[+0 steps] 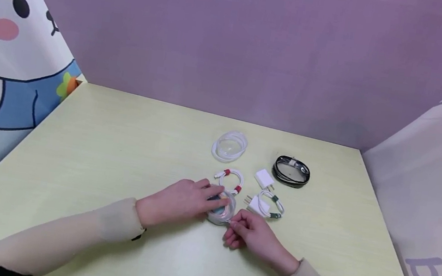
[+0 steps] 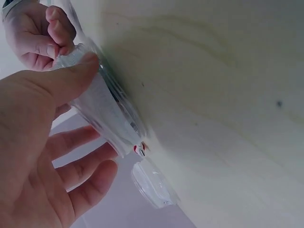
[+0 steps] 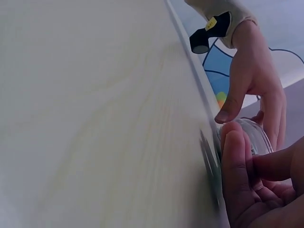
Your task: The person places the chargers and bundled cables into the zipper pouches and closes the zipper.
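A clear, round plastic coil (image 1: 228, 213) with a blue and pinkish patch in its middle lies between the two hands. My left hand (image 1: 185, 201) holds it from the left, with the thumb (image 2: 78, 78) on its near side and the fingers spread over the far side. At the coil's right edge, my right hand (image 1: 252, 235) pinches a small end between thumb and forefinger. The other fingers of that hand are curled in. In the right wrist view the clear coil (image 3: 256, 135) is partly hidden behind the right fingers.
Behind the hands lie a white cable with red ties (image 1: 239, 178) and a translucent coil (image 1: 215, 150). To the right are a white charger plug (image 1: 263, 179), another plug (image 1: 254, 206) with a green-tied white cable (image 1: 282, 207), and a black cable coil (image 1: 304, 179). Curtains surround the table (image 1: 128, 144).
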Demonstrator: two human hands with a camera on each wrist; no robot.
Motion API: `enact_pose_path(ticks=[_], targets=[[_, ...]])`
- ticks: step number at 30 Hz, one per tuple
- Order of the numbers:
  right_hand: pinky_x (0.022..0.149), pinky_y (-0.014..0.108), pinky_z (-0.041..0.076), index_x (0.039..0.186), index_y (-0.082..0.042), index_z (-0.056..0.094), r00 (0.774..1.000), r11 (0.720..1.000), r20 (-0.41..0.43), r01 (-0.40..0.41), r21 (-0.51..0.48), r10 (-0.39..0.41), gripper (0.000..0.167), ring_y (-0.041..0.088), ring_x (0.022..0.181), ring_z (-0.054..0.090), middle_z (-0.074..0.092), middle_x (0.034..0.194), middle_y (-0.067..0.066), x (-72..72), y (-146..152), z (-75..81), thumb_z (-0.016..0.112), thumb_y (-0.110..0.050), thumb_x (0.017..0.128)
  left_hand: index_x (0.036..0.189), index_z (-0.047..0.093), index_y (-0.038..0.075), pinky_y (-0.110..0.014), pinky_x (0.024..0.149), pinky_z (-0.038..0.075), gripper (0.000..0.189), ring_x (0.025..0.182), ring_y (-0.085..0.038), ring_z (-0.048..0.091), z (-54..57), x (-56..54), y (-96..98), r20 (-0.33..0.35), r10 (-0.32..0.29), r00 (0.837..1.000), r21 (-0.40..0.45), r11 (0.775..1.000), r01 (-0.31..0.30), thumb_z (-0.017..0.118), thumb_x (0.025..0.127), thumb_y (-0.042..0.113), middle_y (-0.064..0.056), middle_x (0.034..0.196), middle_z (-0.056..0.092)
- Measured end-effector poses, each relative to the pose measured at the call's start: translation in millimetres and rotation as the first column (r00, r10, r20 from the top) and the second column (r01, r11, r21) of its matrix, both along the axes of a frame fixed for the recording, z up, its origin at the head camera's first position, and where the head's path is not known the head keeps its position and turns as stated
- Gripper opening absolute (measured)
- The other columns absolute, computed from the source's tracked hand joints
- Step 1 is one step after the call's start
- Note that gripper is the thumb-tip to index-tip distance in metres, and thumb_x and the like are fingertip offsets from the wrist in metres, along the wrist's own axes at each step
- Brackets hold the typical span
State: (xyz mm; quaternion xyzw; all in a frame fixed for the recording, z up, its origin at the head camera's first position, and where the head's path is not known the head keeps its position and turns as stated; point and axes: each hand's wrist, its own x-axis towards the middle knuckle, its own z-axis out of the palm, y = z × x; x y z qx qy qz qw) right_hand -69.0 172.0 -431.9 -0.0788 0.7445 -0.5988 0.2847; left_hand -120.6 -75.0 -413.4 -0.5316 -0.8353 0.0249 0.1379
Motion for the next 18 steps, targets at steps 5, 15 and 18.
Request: enact_pose_path(ticks=[5, 15, 18], targets=[[0.068, 0.034, 0.059, 0.105, 0.007, 0.053, 1.0, 1.0, 0.012, 0.019, -0.013, -0.019, 0.01, 0.026, 0.077, 0.07, 0.07, 0.089, 0.014, -1.9, 1, -3.0, 0.049, -0.002, 0.103, 0.143, 0.054, 0.025, -0.025, 0.053, 0.046, 0.058, 0.091, -0.021, 0.056, 0.8, 0.6, -2.6, -0.034, 0.0, 0.999, -0.042, 0.999, -0.002, 0.075, 0.089, 0.015, 0.001, 0.14, 0.054], [0.069, 0.035, 0.059, 0.104, 0.008, 0.055, 0.998, 0.998, -0.029, 0.056, 0.026, -0.055, 0.01, 0.025, 0.077, 0.069, 0.069, 0.087, 0.014, -13.3, 6, -2.5, 0.049, 0.0, 0.102, 0.14, 0.054, 0.037, -0.024, 0.048, 0.039, 0.058, 0.083, -0.019, 0.052, 2.4, -1.1, -7.2, -0.046, -0.038, 0.998, -0.068, 0.997, 0.035, 0.076, 0.088, 0.022, 0.006, 0.146, 0.05], [0.07, 0.035, 0.059, 0.104, 0.009, 0.055, 0.997, 0.997, -0.037, 0.07, 0.018, -0.07, 0.011, 0.025, 0.077, 0.069, 0.069, 0.088, 0.015, -16.7, 7, -1.6, 0.048, 0.001, 0.102, 0.141, 0.054, 0.034, -0.025, 0.049, 0.042, 0.061, 0.084, -0.019, 0.054, 3.3, -1.6, -7.1, -0.028, -0.017, 0.999, -0.064, 0.998, 0.016, 0.08, 0.085, 0.033, 0.004, 0.143, 0.052]])
